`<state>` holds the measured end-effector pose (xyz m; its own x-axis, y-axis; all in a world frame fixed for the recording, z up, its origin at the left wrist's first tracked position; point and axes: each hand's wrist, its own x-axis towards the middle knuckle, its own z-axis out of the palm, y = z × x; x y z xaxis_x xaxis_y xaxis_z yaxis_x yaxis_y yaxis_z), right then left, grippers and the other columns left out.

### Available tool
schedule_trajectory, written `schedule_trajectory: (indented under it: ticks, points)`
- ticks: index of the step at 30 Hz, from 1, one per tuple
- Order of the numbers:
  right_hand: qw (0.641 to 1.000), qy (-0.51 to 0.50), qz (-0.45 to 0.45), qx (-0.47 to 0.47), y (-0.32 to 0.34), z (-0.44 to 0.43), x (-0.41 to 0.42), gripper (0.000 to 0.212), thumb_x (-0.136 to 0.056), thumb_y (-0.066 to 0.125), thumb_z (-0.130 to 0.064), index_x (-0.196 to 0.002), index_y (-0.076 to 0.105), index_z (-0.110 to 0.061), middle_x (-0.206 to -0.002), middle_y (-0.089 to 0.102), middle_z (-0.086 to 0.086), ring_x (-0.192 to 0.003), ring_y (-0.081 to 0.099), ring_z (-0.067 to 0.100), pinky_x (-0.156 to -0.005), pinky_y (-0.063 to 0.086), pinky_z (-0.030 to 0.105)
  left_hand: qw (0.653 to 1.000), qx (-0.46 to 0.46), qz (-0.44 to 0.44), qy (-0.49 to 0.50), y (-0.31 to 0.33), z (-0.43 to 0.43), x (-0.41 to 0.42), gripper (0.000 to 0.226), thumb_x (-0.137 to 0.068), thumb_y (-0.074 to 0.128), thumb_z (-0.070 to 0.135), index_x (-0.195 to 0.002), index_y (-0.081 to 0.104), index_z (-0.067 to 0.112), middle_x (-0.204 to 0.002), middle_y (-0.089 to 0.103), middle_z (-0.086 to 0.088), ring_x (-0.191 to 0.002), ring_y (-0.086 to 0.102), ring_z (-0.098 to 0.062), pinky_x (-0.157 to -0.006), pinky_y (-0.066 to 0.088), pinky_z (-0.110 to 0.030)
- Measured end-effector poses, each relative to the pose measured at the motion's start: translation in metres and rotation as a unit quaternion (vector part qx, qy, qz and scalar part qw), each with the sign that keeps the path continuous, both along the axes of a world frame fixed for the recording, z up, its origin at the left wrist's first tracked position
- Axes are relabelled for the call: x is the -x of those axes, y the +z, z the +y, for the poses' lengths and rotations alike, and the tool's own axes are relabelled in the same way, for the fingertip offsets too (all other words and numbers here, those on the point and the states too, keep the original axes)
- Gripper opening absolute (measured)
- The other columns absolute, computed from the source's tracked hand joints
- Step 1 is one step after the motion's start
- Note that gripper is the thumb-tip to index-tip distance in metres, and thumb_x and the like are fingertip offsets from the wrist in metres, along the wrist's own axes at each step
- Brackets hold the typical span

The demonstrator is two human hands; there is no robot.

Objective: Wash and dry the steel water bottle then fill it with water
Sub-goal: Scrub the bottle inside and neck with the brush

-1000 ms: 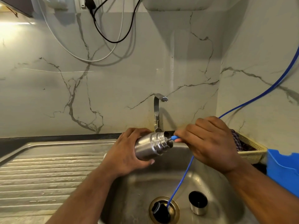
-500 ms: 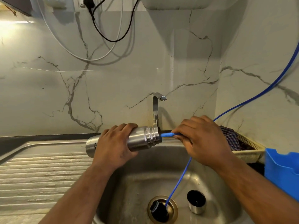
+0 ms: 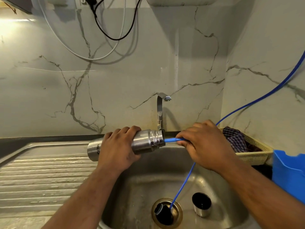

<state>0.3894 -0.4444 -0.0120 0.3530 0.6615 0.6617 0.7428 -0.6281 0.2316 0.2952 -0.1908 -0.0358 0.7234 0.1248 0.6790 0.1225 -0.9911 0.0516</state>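
My left hand (image 3: 118,150) grips the steel water bottle (image 3: 148,142) around its middle and holds it lying sideways over the sink's left rim. The bottle's open threaded mouth points right. My right hand (image 3: 204,146) pinches the end of a thin blue water tube (image 3: 171,140), whose tip sits at the bottle's mouth. In the sink basin (image 3: 142,187) stands the bottle's steel cap (image 3: 201,204), open side up. A black inner stopper (image 3: 159,210) lies in the drain.
The steel tap (image 3: 160,109) rises behind the bottle. A blue tube (image 3: 183,182) runs from under my right hand into the drain. A ribbed draining board (image 3: 41,179) lies left. A basket with a checked cloth (image 3: 236,139) and a blue plastic holder (image 3: 288,172) stand right.
My left hand swung the bottle from pointing toward me to lying level, showing its base at left. The blue tube's tip stays at the mouth, with more of it showing now.
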Motion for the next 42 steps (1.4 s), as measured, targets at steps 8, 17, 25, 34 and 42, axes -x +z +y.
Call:
schedule_trajectory:
  ticks: [8,17,25,34,42]
  points:
    - [0.841,0.055,0.532,-0.087,-0.002,-0.004,0.005,0.018,-0.102,0.059,-0.033,-0.103,0.071,-0.020,-0.078,0.073,-0.002,-0.061,0.062,0.012,-0.067,0.053,0.030,0.997,-0.073,0.023,0.000,-0.002,-0.001,-0.002,0.078,-0.065,0.087,0.048,-0.132,0.048,0.041,-0.125,0.063,0.012,-0.117,0.057,-0.016,-0.114,0.032,-0.048]
    - [0.994,0.060,-0.002,-0.093,-0.017,0.009,-0.009,0.008,-0.089,0.076,-0.031,-0.097,0.075,-0.029,-0.084,0.070,-0.013,-0.077,0.060,0.014,-0.072,0.039,0.028,0.999,0.019,0.042,0.019,-0.003,-0.012,0.000,0.075,-0.072,0.081,0.051,-0.135,0.040,0.042,-0.128,0.059,0.013,-0.118,0.054,-0.014,-0.114,0.032,-0.045]
    - [0.903,0.053,0.388,-0.174,-0.021,0.009,-0.010,0.033,-0.099,0.059,-0.045,-0.071,0.070,-0.033,-0.069,0.072,-0.006,-0.065,0.065,0.010,-0.067,0.051,0.036,0.998,-0.038,0.020,0.039,-0.004,-0.014,-0.001,0.080,-0.061,0.091,0.045,-0.130,0.051,0.035,-0.122,0.064,0.005,-0.115,0.059,-0.023,-0.109,0.036,-0.053]
    - [0.985,0.101,-0.094,-0.105,-0.021,0.006,-0.022,0.016,-0.092,0.074,-0.029,-0.103,0.072,-0.017,-0.090,0.069,-0.003,-0.086,0.057,0.018,-0.091,0.044,0.034,0.999,0.046,0.001,0.014,-0.004,-0.026,-0.001,0.077,-0.065,0.085,0.049,-0.132,0.047,0.037,-0.118,0.066,0.007,-0.109,0.060,-0.020,-0.102,0.041,-0.045]
    - [0.988,0.048,-0.051,-0.136,-0.018,0.009,-0.008,0.019,-0.098,0.061,-0.043,-0.099,0.069,-0.027,-0.075,0.067,-0.009,-0.068,0.054,0.014,-0.072,0.040,0.030,0.999,-0.017,-0.030,0.030,-0.003,-0.023,-0.001,0.080,-0.060,0.091,0.047,-0.128,0.053,0.031,-0.116,0.066,0.001,-0.108,0.061,-0.025,-0.104,0.042,-0.054]
